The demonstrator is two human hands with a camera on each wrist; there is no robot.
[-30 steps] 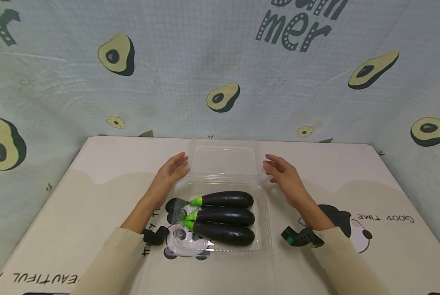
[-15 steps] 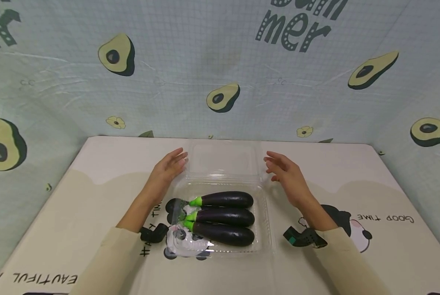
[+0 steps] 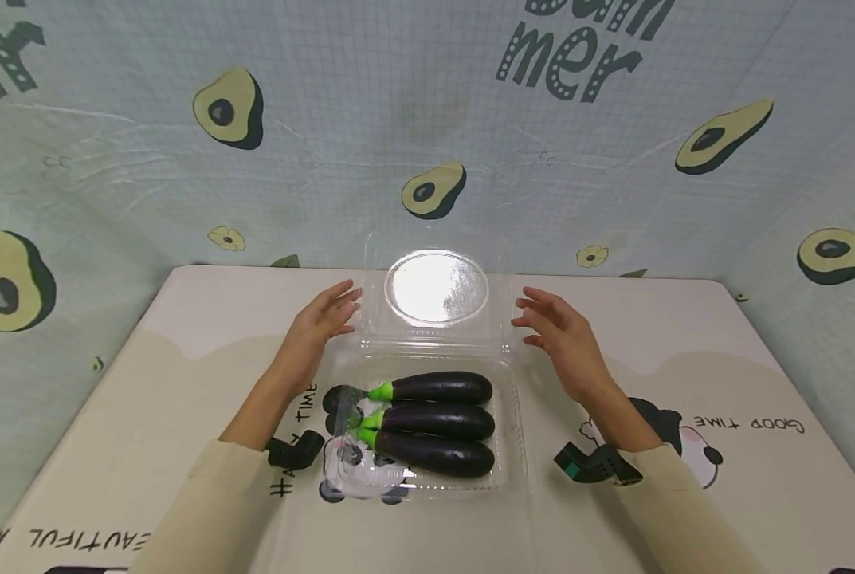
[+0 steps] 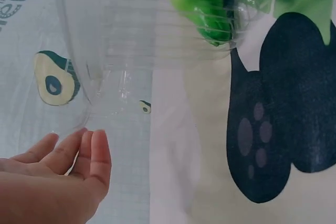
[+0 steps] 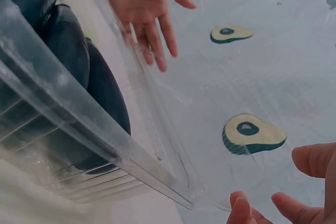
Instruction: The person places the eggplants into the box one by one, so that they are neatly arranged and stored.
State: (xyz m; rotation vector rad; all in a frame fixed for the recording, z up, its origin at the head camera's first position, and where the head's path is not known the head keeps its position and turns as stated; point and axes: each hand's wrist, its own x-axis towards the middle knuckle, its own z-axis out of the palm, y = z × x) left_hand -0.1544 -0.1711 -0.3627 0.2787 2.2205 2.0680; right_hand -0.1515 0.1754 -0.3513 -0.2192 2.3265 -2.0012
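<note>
In the head view, three dark purple eggplants (image 3: 437, 420) with green stems lie side by side in a clear plastic clamshell container (image 3: 520, 430). Its hinged lid (image 3: 437, 291) stands tilted up at the back, catching a bright oval glare. My left hand (image 3: 312, 335) is at the lid's left edge, fingers relaxed; the left wrist view shows this hand (image 4: 68, 169) with its fingertips by the clear plastic. My right hand (image 3: 566, 347) is at the lid's right edge, fingers loosely bent. The right wrist view has its fingertips near a lid corner. Whether either hand touches the lid I cannot tell.
A pale printed cloth (image 3: 685, 335) covers the table, with cartoon figures and lettering. Behind rises a hanging sheet (image 3: 327, 159) with avocado prints. Black wrist-camera mounts (image 3: 296, 450) sit on both wrists, beside the container.
The lid, earlier leaning far back, has swung up to a steeper tilt. Both hands have moved slightly upward in the view and a little outward. The eggplants and container base have not moved.
</note>
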